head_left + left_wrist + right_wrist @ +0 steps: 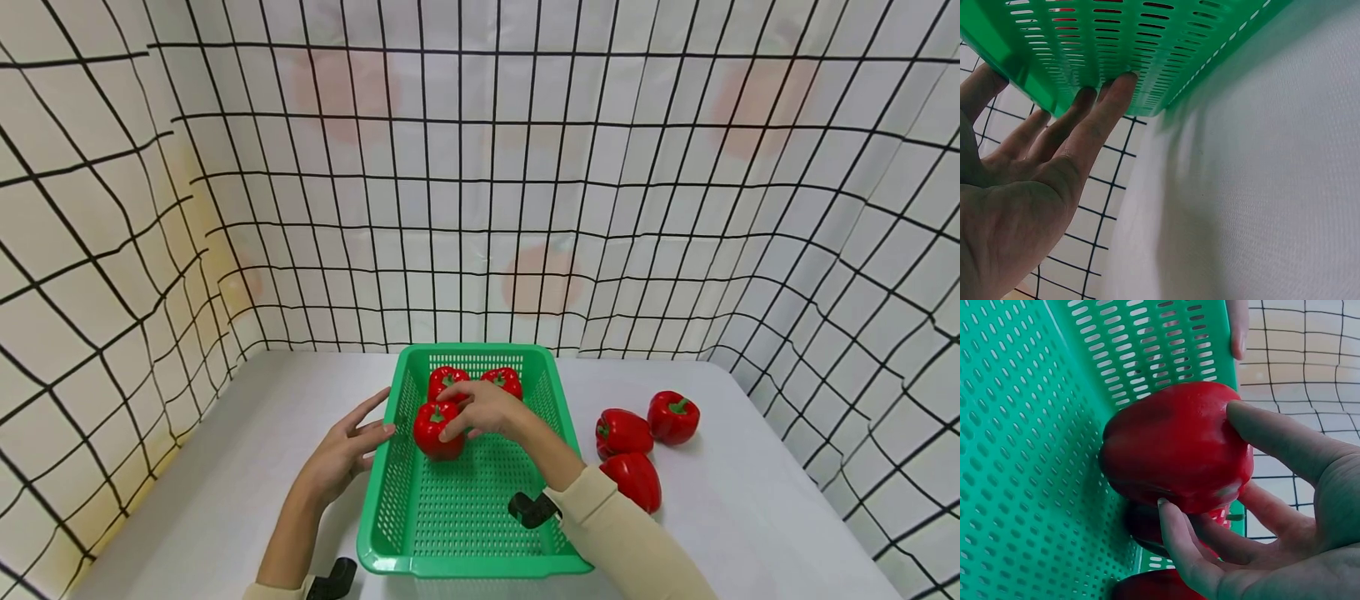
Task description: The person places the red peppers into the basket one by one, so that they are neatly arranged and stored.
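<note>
My right hand (pixel 491 408) holds a glossy red bell pepper (pixel 433 437) inside the green plastic basket (pixel 472 567), at its left side. In the right wrist view the thumb lies on that pepper's upper end, with fingers curled at its underside. Two more red bell peppers, one at the back left (pixel 444 379) and one at the back right (pixel 507 379), sit in the basket beyond the hand. My left hand (pixel 337 458) is at the basket's left wall, its fingers extended. The left wrist view has those fingertips against the slotted outer wall.
Right of the basket, three red bell peppers lie in a group on the white tabletop (pixel 750 517): one at the back (pixel 672 418), one in the middle (pixel 624 433) and one in front (pixel 636 482). A black wire grid (pixel 491 179) encloses the table's back and sides.
</note>
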A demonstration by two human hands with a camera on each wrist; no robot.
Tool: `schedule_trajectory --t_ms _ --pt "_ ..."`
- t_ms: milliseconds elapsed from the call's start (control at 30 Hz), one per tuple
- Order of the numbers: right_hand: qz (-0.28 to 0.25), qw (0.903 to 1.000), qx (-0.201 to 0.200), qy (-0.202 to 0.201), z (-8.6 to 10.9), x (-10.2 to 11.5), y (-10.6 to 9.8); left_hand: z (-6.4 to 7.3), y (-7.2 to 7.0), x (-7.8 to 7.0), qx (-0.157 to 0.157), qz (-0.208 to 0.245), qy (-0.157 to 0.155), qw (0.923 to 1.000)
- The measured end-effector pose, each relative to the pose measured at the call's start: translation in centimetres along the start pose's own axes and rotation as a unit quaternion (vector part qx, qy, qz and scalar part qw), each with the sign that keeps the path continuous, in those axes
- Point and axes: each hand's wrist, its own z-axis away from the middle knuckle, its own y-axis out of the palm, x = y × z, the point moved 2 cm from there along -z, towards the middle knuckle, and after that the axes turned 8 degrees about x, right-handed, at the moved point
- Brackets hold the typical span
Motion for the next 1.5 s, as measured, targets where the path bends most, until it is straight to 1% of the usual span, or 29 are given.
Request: schedule_trajectory --t_ms 567,867,1033,1500 --pt "0.014 0.9998 -0.013 0.007 0.06 -0.37 0.03 0.19 0.04 -0.13 -0.005 -0.002 -0.001 1.0000" --pt "0.025 0.9993 -0.017 0.023 0.09 -0.34 0.09 0.15 0.11 -0.12 -0.012 -0.008 -0.004 0.9999" --pt "0.020 0.9993 -0.015 0.028 0.01 -0.42 0.06 0.11 0.15 -0.12 -0.012 -0.007 -0.005 0.9999" --pt "0.006 0.9997 -0.005 0.025 -0.14 -0.60 0.00 0.12 0.03 -0.04 -0.006 -0.002 -0.004 1.0000"
